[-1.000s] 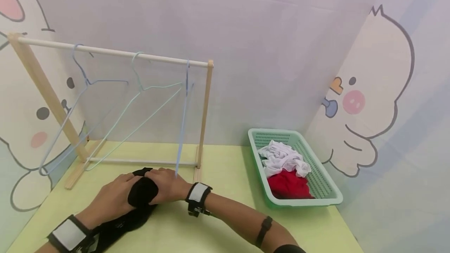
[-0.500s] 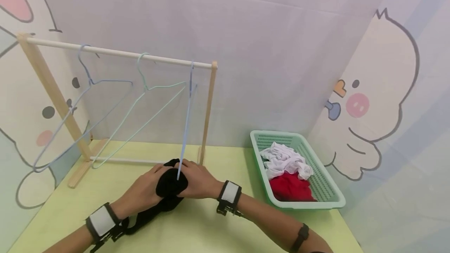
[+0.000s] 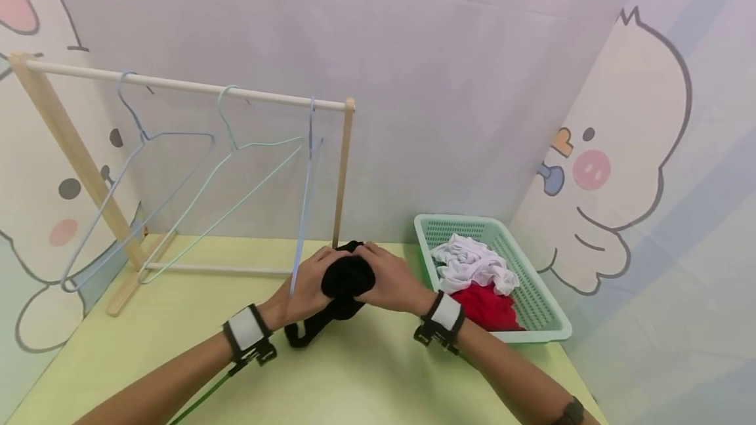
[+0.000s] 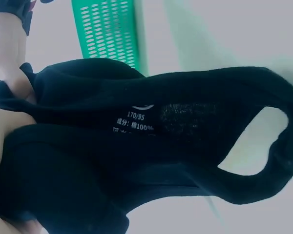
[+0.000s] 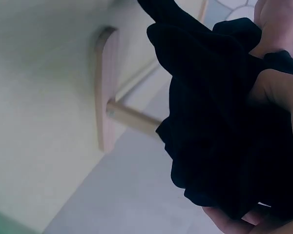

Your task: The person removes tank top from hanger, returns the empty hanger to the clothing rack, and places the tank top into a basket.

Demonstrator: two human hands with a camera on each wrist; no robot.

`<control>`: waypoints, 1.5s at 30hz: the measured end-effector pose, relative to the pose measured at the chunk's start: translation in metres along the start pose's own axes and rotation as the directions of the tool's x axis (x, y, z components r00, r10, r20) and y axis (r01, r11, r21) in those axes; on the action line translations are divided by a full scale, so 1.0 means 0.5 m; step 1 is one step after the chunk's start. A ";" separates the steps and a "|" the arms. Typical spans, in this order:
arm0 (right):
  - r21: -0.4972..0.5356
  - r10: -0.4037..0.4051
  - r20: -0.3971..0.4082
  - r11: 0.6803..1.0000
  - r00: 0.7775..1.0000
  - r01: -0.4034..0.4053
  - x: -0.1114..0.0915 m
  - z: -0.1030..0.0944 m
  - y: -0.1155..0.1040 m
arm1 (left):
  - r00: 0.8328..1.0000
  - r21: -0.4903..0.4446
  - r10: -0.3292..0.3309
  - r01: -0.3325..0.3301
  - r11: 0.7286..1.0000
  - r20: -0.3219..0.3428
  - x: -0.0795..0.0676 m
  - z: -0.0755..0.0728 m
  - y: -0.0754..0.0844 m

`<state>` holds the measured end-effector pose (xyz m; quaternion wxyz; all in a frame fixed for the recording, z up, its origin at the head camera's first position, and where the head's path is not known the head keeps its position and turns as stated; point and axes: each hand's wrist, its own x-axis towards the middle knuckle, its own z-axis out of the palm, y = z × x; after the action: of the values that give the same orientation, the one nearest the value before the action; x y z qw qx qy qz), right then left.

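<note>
A black tank top is bunched up between my two hands above the table. My left hand grips its left side and my right hand grips its right side, thumbs toward the gathered cloth. One strap loop hangs down below the left hand. Seen from the left wrist, the tank top shows a printed inner label reading 170/95 and a looped strap at the far end. In the right wrist view, folds of the black cloth hide most of the fingers.
Left of the hands stands a rack with a white rail and wooden posts. A blue hanger, a mint hanger and another blue hanger, overlapping my left hand, hang there. A green basket holds white cloth and red cloth.
Both hands have carried the bunched tank top rightward and a little away from me, from beneath the hangers toward the basket side. Rack, hangers and basket stay in place.
</note>
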<state>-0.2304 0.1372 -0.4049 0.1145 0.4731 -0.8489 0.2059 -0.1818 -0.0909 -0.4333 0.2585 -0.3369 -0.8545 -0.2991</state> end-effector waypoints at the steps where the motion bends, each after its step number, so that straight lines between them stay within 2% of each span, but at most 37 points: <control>1: 0.005 0.012 -0.010 1.000 1.000 -0.012 -0.008 -0.008 0.008 | 1.000 -0.012 0.000 0.000 1.000 0.001 0.012 0.009 0.002; 5: -0.002 0.064 -0.052 0.998 0.997 -0.064 -0.038 -0.034 0.037 | 1.000 -0.056 0.001 -0.001 0.998 0.005 0.052 0.047 0.005; 10: -0.006 0.104 -0.107 0.994 0.989 -0.105 -0.064 -0.061 0.062 | 1.000 -0.105 -0.005 0.006 0.994 0.012 0.094 0.077 0.014; 22: -0.049 0.121 -0.175 0.990 0.977 -0.131 -0.067 -0.121 0.103 | 0.996 -0.119 0.018 -0.029 0.992 -0.088 0.173 0.108 0.024; 29: -0.090 0.117 -0.228 0.986 0.967 -0.140 -0.089 -0.185 0.135 | 0.990 -0.146 0.036 -0.056 0.988 -0.139 0.244 0.144 0.052; 37: -0.155 0.167 -0.271 0.964 0.948 -0.214 -0.142 -0.270 0.183 | 0.993 -0.171 0.044 -0.063 0.983 -0.108 0.344 0.197 0.102; 45: -0.192 0.206 -0.303 0.943 0.931 -0.271 -0.191 -0.314 0.231 | 0.998 -0.204 0.035 -0.046 0.978 -0.056 0.411 0.255 0.135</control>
<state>-0.2787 0.3354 -0.3303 0.2608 0.3157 -0.8938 0.1831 -0.2944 0.1233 -0.3661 0.2506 -0.3710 -0.8050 -0.3892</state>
